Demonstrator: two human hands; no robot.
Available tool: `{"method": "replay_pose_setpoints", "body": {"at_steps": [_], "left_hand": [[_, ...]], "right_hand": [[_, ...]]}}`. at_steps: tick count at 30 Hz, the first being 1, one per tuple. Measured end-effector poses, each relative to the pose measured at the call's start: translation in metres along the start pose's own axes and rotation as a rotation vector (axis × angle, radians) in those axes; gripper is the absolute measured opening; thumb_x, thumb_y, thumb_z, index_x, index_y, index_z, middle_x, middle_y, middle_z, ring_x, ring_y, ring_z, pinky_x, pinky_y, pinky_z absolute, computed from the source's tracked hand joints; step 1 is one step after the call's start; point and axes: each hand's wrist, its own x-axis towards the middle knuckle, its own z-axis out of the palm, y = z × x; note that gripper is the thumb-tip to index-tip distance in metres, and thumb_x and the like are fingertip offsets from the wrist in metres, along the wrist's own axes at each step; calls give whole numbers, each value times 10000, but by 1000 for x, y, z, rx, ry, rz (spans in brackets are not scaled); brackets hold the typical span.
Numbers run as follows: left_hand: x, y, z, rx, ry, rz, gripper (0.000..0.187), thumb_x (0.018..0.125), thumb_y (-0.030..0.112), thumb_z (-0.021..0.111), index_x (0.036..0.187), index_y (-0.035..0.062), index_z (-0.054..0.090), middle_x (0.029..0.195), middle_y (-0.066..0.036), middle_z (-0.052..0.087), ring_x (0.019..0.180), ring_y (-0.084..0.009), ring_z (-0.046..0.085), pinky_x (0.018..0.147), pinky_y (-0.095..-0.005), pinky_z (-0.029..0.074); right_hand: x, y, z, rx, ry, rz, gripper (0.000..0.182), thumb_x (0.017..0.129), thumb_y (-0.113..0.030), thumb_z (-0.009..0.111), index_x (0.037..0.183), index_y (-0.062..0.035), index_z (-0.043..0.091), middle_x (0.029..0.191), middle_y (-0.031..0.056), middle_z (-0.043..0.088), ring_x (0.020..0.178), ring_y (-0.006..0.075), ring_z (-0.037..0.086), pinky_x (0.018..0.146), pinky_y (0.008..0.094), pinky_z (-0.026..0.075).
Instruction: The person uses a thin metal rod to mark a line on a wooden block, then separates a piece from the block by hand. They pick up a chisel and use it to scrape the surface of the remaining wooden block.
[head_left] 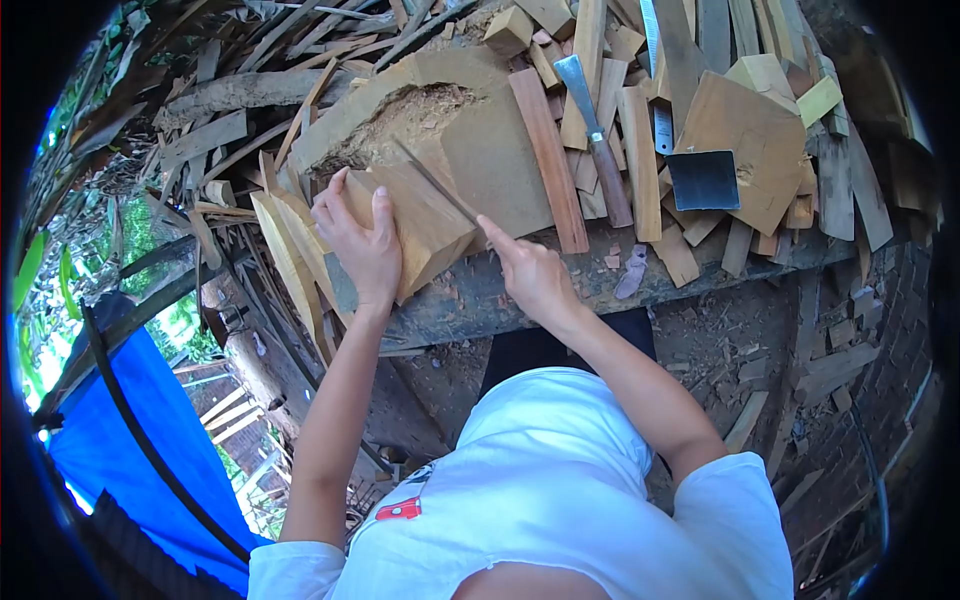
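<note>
Both hands are at work on one wooden block that lies near the front edge of the desk, a rough, dark plank bench heaped with offcuts. Left hand lies over the block's near left corner, fingers curled across the top and thumb pressed flat on the face, pinning it down. Right hand is closed around the near end of a thin, dark blade-like tool, whose other end slants away across the block's top toward the hollowed log behind it; whether it is a saw, a rasp or a marking tool I cannot tell.

By my reading, the step in hand is cutting or scoring across the block's top face, with the stroke under way rather than finished. A next move would call for the left hand to keep firm downward pressure so the block does not slide on the debris, and for the right to keep the tool in line, well apart from the left fingers.

Counted from largest down: one desk; one hollowed log at the back left; one worked block; one broad square board toward the back right corner; one long reddish slat just right of the block; one wooden-handled chisel; one dark square metal plate; one thin tool in hand. Loose scraps are too many and too overlapped to count.
</note>
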Motion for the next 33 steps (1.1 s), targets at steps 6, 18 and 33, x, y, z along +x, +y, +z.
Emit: {"method": "replay_pose_setpoints", "body": {"at_steps": [6,18,33], "left_hand": [[-1,-13,4,-14,7,37,491,897,268,646,1315,61,492,1202,-163,452,1168,-342,425,1043,-450,318],[-43,-123,-23,-655,-69,-145,654,811,306,476,1392,19,383,1337,-133,425,1258,-235,398,1089,-368,296],[-78,-180,-15,-818,-352,-283,956,905,417,663,1528,16,60,1499,-238,261,1409,-321,283,1166,-418,216]], "right_hand": [[19,17,11,44,-33,29,421,972,-140,518,1391,-183,519,924,230,680,777,424,666,667,511,518],[-18,12,1,267,66,128,400,990,-215,510,1377,-115,519,875,249,657,835,402,675,702,454,505],[-39,-34,40,48,345,52,385,996,-238,508,1333,-52,534,888,239,670,820,344,696,709,402,504]]}}
